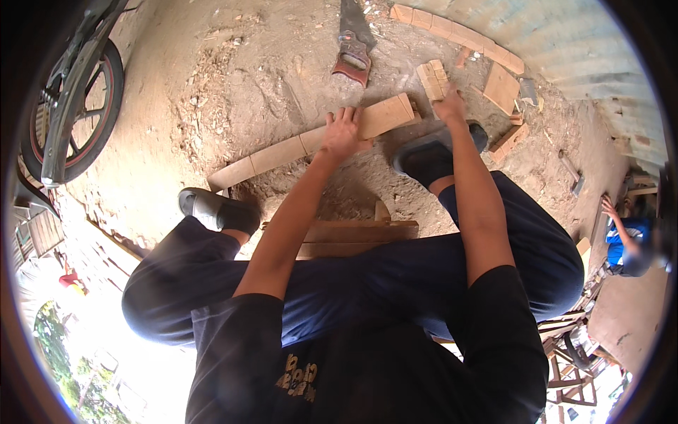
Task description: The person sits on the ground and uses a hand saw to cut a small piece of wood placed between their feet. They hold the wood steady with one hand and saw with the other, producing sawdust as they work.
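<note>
A long wooden board (pixel 279 154), marked crosswise with several lines, lies slantwise in front of my feet, its right end raised on another wood piece. My left hand (pixel 342 132) grips it right of its middle, the fingers curled over the far edge. To the right, my right hand (pixel 450 107) holds the near end of a short wooden block (pixel 432 76) that has lines along its face. Its fingertips are partly hidden. A hand saw (pixel 352 58) with a reddish-brown handle lies on the dirt ahead, between and beyond my hands.
Another marked board (pixel 452 32) lies along the corrugated metal sheet (pixel 572 35). Wood offcuts (pixel 501 88) and a hammer-like tool (pixel 572 172) are at right. A low wooden bench (pixel 353 231) is between my legs. A motorcycle wheel (pixel 85 113) stands far left; another person (pixel 625 237) is far right.
</note>
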`<move>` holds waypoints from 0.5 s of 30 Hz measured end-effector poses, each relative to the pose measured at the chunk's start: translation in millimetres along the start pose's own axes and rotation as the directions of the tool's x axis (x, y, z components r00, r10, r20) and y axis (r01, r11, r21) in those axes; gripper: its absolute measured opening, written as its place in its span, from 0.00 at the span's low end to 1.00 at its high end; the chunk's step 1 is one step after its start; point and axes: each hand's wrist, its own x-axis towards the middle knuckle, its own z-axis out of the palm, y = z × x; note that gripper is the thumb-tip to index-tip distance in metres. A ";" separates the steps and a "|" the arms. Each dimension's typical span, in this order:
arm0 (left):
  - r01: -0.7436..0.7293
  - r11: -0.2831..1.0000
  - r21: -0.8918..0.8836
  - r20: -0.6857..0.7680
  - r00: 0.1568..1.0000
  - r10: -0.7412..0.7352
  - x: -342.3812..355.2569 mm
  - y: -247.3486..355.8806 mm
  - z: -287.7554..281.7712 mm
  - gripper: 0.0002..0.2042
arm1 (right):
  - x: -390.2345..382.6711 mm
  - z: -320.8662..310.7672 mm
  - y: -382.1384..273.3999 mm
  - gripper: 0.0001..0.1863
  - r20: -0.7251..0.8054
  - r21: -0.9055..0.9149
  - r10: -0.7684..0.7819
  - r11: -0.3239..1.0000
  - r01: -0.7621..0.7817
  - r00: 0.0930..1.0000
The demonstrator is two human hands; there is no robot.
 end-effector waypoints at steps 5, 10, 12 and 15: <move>0.159 0.987 0.013 0.176 0.971 -0.159 6.5 10.3 7.6 0.46 | 4.5 0.4 4.4 0.39 0.018 -0.005 0.034 0.999 -0.034 0.999; 0.120 0.992 0.037 0.125 0.985 -0.123 6.9 -7.6 3.9 0.44 | -11.0 -6.4 -15.3 0.39 0.056 0.038 0.074 0.996 -0.076 0.996; 0.120 0.992 0.026 0.133 0.984 -0.122 9.6 -12.5 -7.2 0.43 | 0.2 -4.9 -0.8 0.39 0.021 0.055 0.039 0.998 -0.040 0.999; 0.199 0.980 0.029 0.173 0.964 -0.201 1.8 -38.7 -33.6 0.40 | -3.2 -12.5 -10.4 0.38 0.048 0.052 0.030 0.998 -0.032 0.998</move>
